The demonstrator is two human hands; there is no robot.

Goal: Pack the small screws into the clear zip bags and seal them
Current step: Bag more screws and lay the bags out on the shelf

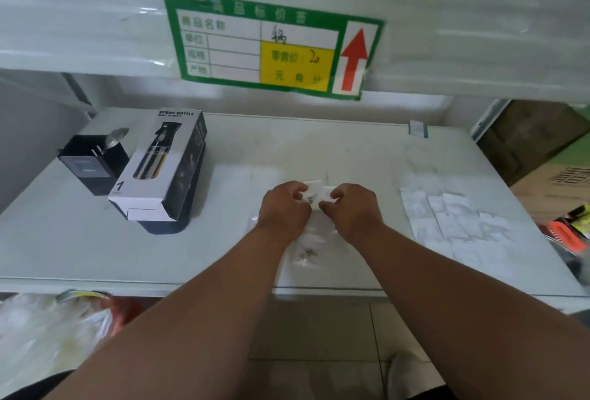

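A small clear zip bag with a few dark screws inside is held over the middle of the white shelf. My left hand pinches its left side and my right hand pinches its right side. Below my hands another clear bag with small screws lies flat on the shelf between my forearms. Several flat clear zip bags are spread out to the right of my right hand.
A spray bottle box lies at the left on a dark object, with a small black box beside it. A green price sign hangs on the shelf above. Cardboard boxes stand at the right; a plastic bag lies below left.
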